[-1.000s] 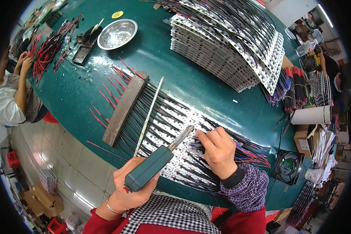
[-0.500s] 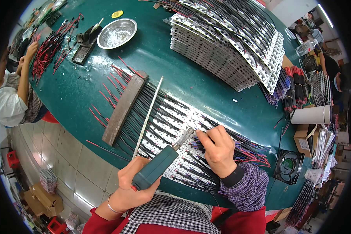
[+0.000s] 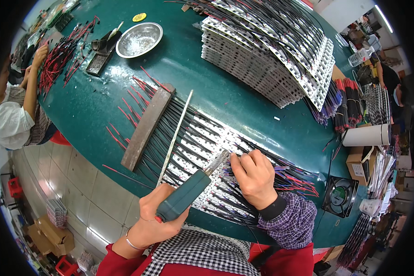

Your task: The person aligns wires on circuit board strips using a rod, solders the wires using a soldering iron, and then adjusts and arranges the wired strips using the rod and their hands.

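Note:
My left hand [image 3: 152,212] is wrapped round the dark green handle of a soldering iron [image 3: 185,195], whose metal barrel points up and right over a white panel of small circuit boards [image 3: 201,162]. Close to the iron's tip, my right hand [image 3: 254,178] has its thumb and forefinger pinched together above the panel. What that pinch holds, if anything, is too small to tell. Black wires [image 3: 232,198] lie in rows across the panel, and a bundle with red and blue ends [image 3: 296,179] sticks out to the right from under my right hand.
A brown bar [image 3: 148,129] and a thin pale strip [image 3: 175,137] lie across the wires on the left. Behind stand a metal bowl [image 3: 139,40], an iron stand [image 3: 102,55] and a tall stack of wired panels [image 3: 262,62]. A fan [image 3: 340,197] sits right; a co-worker [image 3: 18,110] is left.
My right hand has shifted very slightly left, towards the iron's tip. The left hand and the iron have hardly moved.

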Demonstrator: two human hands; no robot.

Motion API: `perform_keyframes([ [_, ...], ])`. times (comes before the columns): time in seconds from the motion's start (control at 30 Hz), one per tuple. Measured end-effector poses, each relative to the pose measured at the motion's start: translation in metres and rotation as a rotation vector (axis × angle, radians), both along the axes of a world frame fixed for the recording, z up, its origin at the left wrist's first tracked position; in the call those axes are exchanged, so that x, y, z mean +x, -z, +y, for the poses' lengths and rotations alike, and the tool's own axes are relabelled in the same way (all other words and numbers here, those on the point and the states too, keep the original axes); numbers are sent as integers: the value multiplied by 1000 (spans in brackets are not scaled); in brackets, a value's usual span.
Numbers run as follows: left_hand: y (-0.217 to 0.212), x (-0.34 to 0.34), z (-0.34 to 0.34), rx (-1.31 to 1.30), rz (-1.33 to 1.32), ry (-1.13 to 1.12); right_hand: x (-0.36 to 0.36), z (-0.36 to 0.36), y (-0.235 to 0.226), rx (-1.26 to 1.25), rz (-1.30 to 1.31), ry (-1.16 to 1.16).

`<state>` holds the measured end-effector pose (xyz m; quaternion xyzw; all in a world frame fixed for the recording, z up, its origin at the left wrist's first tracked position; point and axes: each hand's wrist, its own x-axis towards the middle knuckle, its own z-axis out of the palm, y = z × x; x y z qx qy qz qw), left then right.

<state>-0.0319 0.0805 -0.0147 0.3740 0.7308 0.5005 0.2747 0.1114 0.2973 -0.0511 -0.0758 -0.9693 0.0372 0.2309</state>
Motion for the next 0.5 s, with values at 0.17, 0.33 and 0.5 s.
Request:
perform_keyframes([
  [0.17, -4, -1, 5, 4, -12, -14, -1, 0, 1, 34, 0, -7],
  [0.33, -10, -3, -2, 7, 92, 2, -2, -1, 0, 41, -4, -8],
  [0.5, -14, 1, -15, 20, 57, -95, 0, -3, -5, 43, -15, 4],
])
